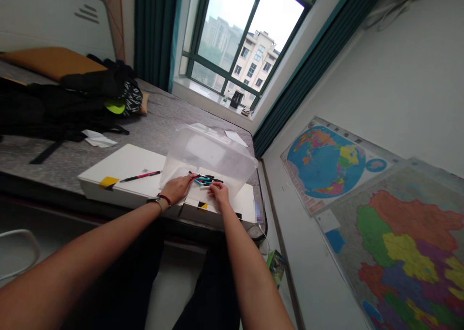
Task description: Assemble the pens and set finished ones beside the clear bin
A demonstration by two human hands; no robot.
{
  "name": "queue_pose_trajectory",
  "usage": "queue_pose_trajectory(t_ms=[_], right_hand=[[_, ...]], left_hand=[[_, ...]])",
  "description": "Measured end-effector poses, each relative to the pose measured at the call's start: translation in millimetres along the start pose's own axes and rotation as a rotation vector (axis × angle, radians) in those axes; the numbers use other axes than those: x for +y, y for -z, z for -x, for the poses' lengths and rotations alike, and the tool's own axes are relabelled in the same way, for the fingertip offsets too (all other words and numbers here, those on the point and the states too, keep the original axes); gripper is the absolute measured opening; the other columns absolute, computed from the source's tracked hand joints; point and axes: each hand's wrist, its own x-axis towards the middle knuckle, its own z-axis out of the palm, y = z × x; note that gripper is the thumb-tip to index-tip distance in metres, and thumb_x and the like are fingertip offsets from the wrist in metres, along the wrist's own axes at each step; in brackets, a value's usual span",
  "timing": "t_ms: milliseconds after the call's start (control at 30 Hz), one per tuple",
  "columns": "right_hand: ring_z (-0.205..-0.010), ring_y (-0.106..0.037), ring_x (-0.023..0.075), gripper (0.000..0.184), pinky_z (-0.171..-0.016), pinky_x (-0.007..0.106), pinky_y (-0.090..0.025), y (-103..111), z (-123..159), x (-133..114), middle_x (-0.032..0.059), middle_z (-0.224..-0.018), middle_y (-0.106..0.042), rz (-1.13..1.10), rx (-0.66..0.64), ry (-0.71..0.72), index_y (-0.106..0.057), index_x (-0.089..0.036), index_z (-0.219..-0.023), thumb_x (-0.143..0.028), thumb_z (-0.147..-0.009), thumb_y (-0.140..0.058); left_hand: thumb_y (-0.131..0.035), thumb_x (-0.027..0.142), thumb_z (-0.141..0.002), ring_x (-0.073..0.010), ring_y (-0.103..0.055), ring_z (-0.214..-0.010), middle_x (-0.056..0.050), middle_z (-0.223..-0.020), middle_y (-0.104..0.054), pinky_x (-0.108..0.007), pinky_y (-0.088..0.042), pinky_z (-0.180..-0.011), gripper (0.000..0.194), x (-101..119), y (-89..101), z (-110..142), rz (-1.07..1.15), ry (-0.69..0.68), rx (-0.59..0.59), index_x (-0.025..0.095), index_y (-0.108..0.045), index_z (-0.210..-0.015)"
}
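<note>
Several pens point(205, 179), blue, black and red, lie in a small pile at the mouth of a clear plastic bin point(232, 158) that rests on its side. From the left, my left hand point(177, 189) reaches into the pile, its closed fingers at the end of a reddish pen. It wears a watch and a red band at the wrist. On the pile's right edge my right hand point(219, 193) has thumb and fingertips pinched together; what sits between them is too small to make out. A red and black pen point(140, 176) lies apart, left of the bin.
White boxes point(123, 163) with yellow-black tape carry the bin, on a grey mattress point(159, 103). A black bag point(72, 100) and a crumpled tissue point(98, 138) lie to the left. A wall with maps point(326, 158) bounds the right; a window point(242, 45) is behind.
</note>
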Motion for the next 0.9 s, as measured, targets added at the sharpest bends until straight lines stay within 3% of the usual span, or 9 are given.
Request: queue_pose_trajectory(t_ms=[100, 200, 367, 500, 600, 767, 900], right_hand=[[-0.063, -0.067, 0.014, 0.041, -0.051, 0.022, -0.053, 0.8, 2.6, -2.2, 0.0069, -0.092, -0.074, -0.066, -0.014, 0.038, -0.059, -0.018, -0.102, -0.027, -0.066, -0.076], [-0.068, -0.068, 0.0143, 0.055, -0.052, 0.024, -0.055, 1.1, 4.5, -3.5, 0.008, -0.113, -0.071, -0.083, -0.032, 0.071, -0.054, -0.023, -0.116, -0.026, -0.066, -0.076], [-0.052, -0.057, 0.009, 0.031, -0.046, 0.019, -0.047, 0.4, 2.1, -0.5, 0.0058, -0.085, -0.074, 0.012, -0.005, 0.033, -0.063, -0.017, -0.093, -0.027, -0.066, -0.074], [-0.047, -0.053, 0.0086, 0.021, -0.045, 0.019, -0.044, -0.4, 0.0, 1.4, 0.0011, -0.064, -0.067, 0.064, 0.016, 0.031, -0.062, -0.016, -0.08, -0.03, -0.068, -0.071], [-0.046, -0.052, 0.0086, 0.022, -0.045, 0.019, -0.042, -1.1, 0.7, 1.2, 0.0006, -0.061, -0.065, 0.124, -0.003, 0.034, -0.061, -0.017, -0.076, -0.034, -0.068, -0.071], [-0.044, -0.049, 0.0078, 0.024, -0.043, 0.019, -0.038, -2.3, 1.9, 1.4, 0.0015, -0.06, -0.064, 0.213, -0.102, 0.053, -0.062, -0.016, -0.071, -0.039, -0.069, -0.068], [-0.044, -0.048, 0.0079, 0.024, -0.044, 0.02, -0.038, -2.9, 0.5, 4.2, 0.0008, -0.059, -0.063, 0.241, -0.091, 0.067, -0.061, -0.017, -0.071, -0.04, -0.069, -0.068]], left_hand=[[-0.032, 0.02, -0.096, -0.0222, -0.066, -0.091, -0.012, -0.112, -0.066, -0.033, -0.049, -0.082, 0.05, -2.5, -0.2, 1.0, -0.006, -0.009, -0.008, 0.019, -0.036, -0.146], [-0.032, 0.011, -0.091, -0.0194, -0.065, -0.08, -0.01, -0.106, -0.064, -0.031, -0.05, -0.076, 0.057, -6.7, -1.7, 2.0, -0.054, -0.037, -0.068, 0.025, -0.04, -0.145], [-0.031, 0.016, -0.094, -0.0199, -0.066, -0.082, -0.011, -0.114, -0.061, -0.032, -0.051, -0.078, 0.045, -6.9, -1.1, 2.3, -0.002, -0.066, -0.086, 0.023, -0.056, -0.131], [-0.035, 0.033, -0.097, -0.0246, -0.064, -0.105, -0.013, -0.126, -0.062, -0.037, -0.05, -0.092, 0.047, -3.9, 2.9, 2.5, 0.131, -0.034, 0.0, 0.019, -0.044, -0.141], [-0.035, 0.031, -0.096, -0.0245, -0.061, -0.114, -0.012, -0.134, -0.059, -0.037, -0.048, -0.097, 0.051, -5.2, 3.0, 3.1, 0.157, -0.03, -0.003, 0.018, -0.038, -0.145], [-0.039, 0.019, -0.088, -0.0241, -0.066, -0.098, -0.012, -0.115, -0.068, -0.035, -0.05, -0.088, 0.047, -9.1, -1.3, 2.7, 0.11, -0.017, -0.04, 0.015, -0.051, -0.133], [-0.04, 0.019, -0.089, -0.0235, -0.064, -0.092, -0.011, -0.106, -0.066, -0.035, -0.051, -0.084, 0.034, -6.7, 1.4, 1.8, 0.097, -0.033, -0.029, 0.017, -0.059, -0.117]])
